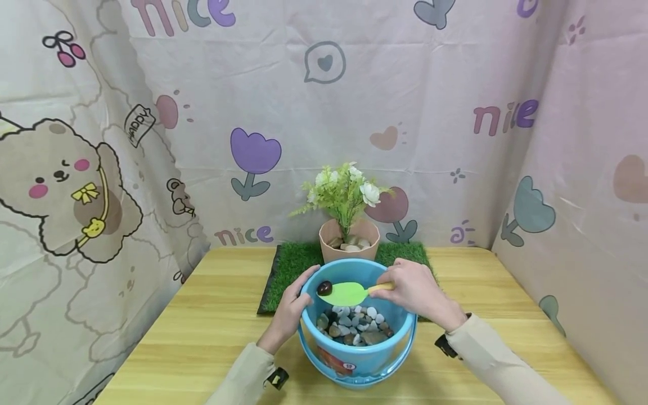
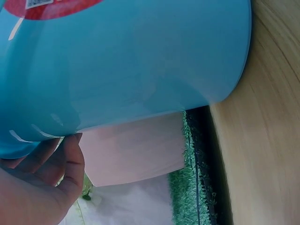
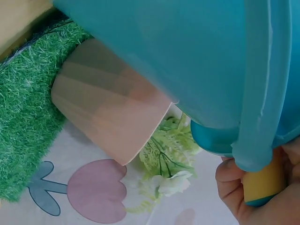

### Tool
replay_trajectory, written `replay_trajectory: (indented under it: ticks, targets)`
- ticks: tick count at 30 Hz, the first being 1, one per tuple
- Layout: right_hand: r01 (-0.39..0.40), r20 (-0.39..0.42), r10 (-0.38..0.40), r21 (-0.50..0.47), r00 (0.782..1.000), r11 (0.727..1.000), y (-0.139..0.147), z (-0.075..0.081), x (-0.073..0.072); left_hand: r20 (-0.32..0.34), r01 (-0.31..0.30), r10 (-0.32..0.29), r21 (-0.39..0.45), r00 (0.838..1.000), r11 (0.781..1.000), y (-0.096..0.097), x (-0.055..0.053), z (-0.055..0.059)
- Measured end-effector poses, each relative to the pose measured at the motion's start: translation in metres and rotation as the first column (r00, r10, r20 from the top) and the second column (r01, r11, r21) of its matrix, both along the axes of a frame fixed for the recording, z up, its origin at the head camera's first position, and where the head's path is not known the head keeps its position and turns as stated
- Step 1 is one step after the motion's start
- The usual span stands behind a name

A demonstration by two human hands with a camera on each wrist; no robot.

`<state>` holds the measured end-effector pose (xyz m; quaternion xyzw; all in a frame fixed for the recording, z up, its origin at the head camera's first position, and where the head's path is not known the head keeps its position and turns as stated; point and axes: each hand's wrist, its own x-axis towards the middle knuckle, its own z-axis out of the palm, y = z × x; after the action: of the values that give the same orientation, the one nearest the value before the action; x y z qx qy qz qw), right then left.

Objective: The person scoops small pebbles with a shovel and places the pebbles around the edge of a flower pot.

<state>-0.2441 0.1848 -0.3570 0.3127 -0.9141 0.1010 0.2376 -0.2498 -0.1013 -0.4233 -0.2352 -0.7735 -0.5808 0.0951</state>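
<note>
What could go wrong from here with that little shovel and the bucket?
The dark stone sits right at the tip of the green shovel, so if the right hand tilts, it might roll off early. The left hand is at the rim of the bucket; a hard push there could tip it. The flowerpot stands close behind, so a shove might bump it.

Bucket (image 1: 364,350) open above, scoop (image 1: 348,294) across (flowerpot (image 1: 349,255) behind)
</note>
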Motion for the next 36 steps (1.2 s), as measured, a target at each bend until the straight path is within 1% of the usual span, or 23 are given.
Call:
replay_trajectory:
  ticks: [8,13,17,20,24,31,36]
  targets:
    - [-0.009,-0.010,0.009,-0.019,1.000,1.000,-0.0011,-0.0032,-0.0012,-0.004,0.003,-0.003,-0.004,1.000,1.000,-0.0016,0.0002,-0.0041]
    - [-0.015,-0.012,0.015,-0.031,1.000,0.999,-0.0007,-0.0040,-0.0016,-0.005,0.003,-0.003,-0.004,1.000,1.000,-0.0015,0.0003,-0.0043]
    - [-0.007,-0.001,0.007,-0.043,1.000,0.999,0.0003,-0.0042,-0.0013,-0.003,0.005,-0.005,-0.001,1.000,1.000,-0.0010,0.0008,-0.0044]
    - [0.003,0.003,-0.003,-0.046,1.000,0.999,0.0012,-0.0038,-0.0008,-0.008,-0.004,0.004,-0.002,1.000,1.000,-0.0002,0.0008,-0.0052]
    - [0.015,0.004,-0.015,-0.044,1.000,0.999,0.0023,-0.0029,-0.0009,-0.009,-0.010,0.010,-0.001,1.000,1.000,0.0004,0.0011,-0.0042]
    - [0.022,0.000,-0.022,-0.042,1.000,0.999,0.0036,-0.0018,0.0001,0.002,0.008,-0.008,0.002,1.000,1.000,0.0006,0.0007,-0.0027]
    - [0.020,-0.006,-0.020,-0.041,1.000,0.999,0.0035,-0.0008,-0.0013,-0.002,0.005,-0.005,0.011,1.000,1.000,0.0012,-0.0001,-0.0011]
